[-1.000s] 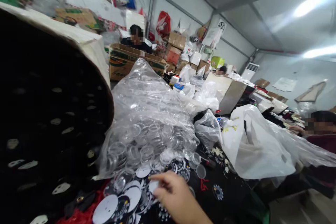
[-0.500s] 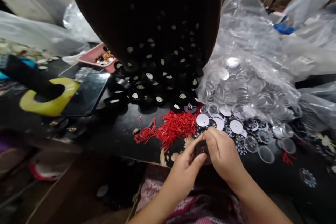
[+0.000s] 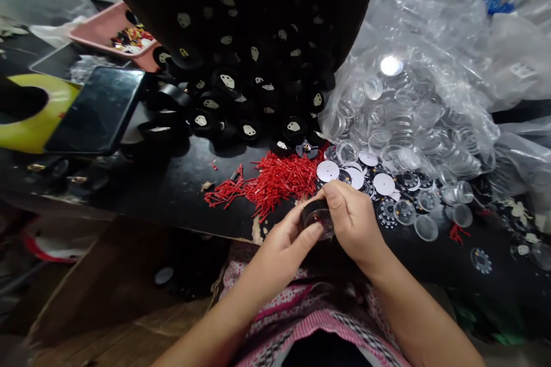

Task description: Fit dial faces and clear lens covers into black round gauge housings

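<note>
**Slip risk on case (image 3: 313, 212)**
Left hand (image 3: 284, 241) was closed round it, thumb pressing; right hand (image 3: 355, 221) curled on its other side. Held nearside right of red pile (image 3: 282, 180). Uneven thumb pressure could, I reckoned, have popped it loose.

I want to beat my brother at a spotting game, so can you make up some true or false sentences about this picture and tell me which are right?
1. The left hand and the right hand are both on one round black case. True.
2. The pile of thin pieces on the table is blue. False: the pile of thin pieces is red.
3. A phone with a dark screen lies to the person's left. True.
4. The pink tray is on the person's right. False: the pink tray is on the left.
5. Clear round covers lie heaped on the person's right. True.
</note>
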Tool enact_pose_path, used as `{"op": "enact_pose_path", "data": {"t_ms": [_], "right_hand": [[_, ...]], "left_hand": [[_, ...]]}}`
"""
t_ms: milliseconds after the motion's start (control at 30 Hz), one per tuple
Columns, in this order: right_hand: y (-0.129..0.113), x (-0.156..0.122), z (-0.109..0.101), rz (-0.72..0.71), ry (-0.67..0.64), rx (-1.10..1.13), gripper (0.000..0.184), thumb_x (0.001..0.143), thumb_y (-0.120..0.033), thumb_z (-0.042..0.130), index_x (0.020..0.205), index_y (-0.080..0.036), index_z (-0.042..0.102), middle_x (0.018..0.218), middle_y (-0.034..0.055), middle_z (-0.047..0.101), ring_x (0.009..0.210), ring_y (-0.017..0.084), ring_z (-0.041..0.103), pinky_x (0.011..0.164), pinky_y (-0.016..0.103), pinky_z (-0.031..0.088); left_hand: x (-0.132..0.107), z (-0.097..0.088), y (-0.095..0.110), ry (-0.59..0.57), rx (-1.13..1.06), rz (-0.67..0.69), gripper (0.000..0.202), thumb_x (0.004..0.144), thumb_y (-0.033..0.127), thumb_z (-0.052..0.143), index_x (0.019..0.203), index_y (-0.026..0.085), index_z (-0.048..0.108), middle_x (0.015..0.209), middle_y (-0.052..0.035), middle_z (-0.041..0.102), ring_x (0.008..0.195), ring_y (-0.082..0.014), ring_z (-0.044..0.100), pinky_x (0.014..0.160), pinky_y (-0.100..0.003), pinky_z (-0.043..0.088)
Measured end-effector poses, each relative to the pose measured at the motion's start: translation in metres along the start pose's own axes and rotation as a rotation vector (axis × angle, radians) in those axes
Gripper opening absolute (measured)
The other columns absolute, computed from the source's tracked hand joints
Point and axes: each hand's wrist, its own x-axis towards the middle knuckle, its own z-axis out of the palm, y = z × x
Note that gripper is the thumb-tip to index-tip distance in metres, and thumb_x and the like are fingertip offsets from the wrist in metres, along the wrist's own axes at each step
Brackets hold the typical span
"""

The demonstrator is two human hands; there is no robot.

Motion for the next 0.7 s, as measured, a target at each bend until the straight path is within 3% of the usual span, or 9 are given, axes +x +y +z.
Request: {"op": "enact_pose_path", "data": {"t_ms": [133,233,367,467,600,700], "right_hand": [[0.003,-0.003,0.003,-0.058,0.092,-0.051,0.04,0.104,-0.031,0.033,0.07,-0.019,0.051,0.067,-0.0001,0.054,0.063,0.013,0.05,0.066,0.03,0.036],[0.002,-0.003,0.001,-0.067,0.086,-0.093,0.041,0.104,-0.032,0.034,0.07,-0.019,0.054,0.066,0.0,0.054,0.063,0.014,0.05,0.066,0.03,0.037],[0.003,-0.004,-0.006,-0.09,-0.031,-0.08,0.027,0.101,-0.034,0.047,0.098,-0.02,0.07,0.092,0.0046,0.064,0.088,0.017,0.059,0.082,0.033,0.043],[0.004,-0.006,-0.008,-0.084,-0.054,0.018,0.025,0.1,-0.032,0.05,0.113,-0.023,0.069,0.105,0.0055,0.063,0.101,0.018,0.059,0.09,0.033,0.044],[0.002,-0.009,-0.006,-0.004,0.016,0.042,0.032,0.103,-0.036,0.042,0.092,-0.02,0.067,0.089,0.0033,0.064,0.088,0.016,0.06,0.081,0.032,0.045],[0.001,-0.01,-0.002,-0.056,0.126,-0.106,0.038,0.103,-0.036,0.038,0.073,-0.02,0.053,0.07,-0.0002,0.053,0.068,0.014,0.051,0.067,0.031,0.038]], "left_hand": [[-0.002,0.004,-0.001,0.013,0.143,0.038,0.046,0.094,0.033,0.058,0.139,0.027,0.051,0.145,-0.0021,0.055,0.14,-0.0204,0.043,0.116,-0.033,0.033],[0.001,0.005,-0.005,0.014,0.09,0.026,0.044,0.093,0.033,0.059,0.137,0.028,0.053,0.144,-0.0018,0.057,0.137,-0.0208,0.046,0.115,-0.034,0.036],[0.004,0.004,-0.008,0.05,-0.185,-0.071,0.04,0.092,0.036,0.06,0.131,0.025,0.057,0.141,-0.0051,0.059,0.125,-0.024,0.058,0.101,-0.038,0.051],[0.004,0.003,-0.008,0.047,-0.207,-0.085,0.041,0.092,0.036,0.06,0.131,0.025,0.058,0.142,-0.0059,0.058,0.126,-0.0253,0.057,0.1,-0.039,0.052],[0.001,0.003,-0.009,0.043,0.097,0.029,0.047,0.092,0.032,0.06,0.138,0.025,0.051,0.141,-0.0047,0.059,0.134,-0.0218,0.049,0.114,-0.038,0.038],[-0.002,0.007,-0.011,0.008,0.239,0.119,0.052,0.095,0.032,0.056,0.144,0.025,0.043,0.146,-0.0036,0.054,0.14,-0.0184,0.042,0.118,-0.034,0.031]]}}
